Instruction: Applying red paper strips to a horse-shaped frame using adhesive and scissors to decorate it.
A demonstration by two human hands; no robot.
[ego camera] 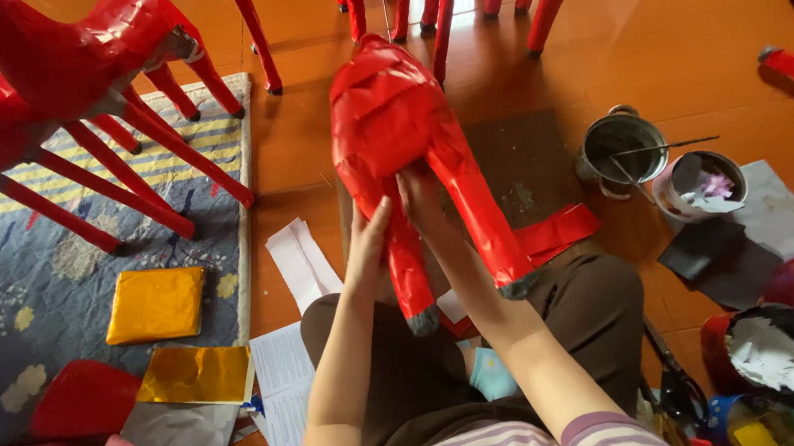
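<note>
Glossy orange wooden floor [676, 68], patterned blue rug [51, 265] at left, soft daylight sheen

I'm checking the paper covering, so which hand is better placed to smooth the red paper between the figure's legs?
Probably the right hand: its fingers already press the red paper figure between the legs, while the left hand steadies one leg.

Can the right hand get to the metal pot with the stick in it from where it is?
Probably yes. The right hand presses on the red paper figure, and the metal pot sits to its right across bare floor, nothing between. It would have to let go of the figure.
</note>
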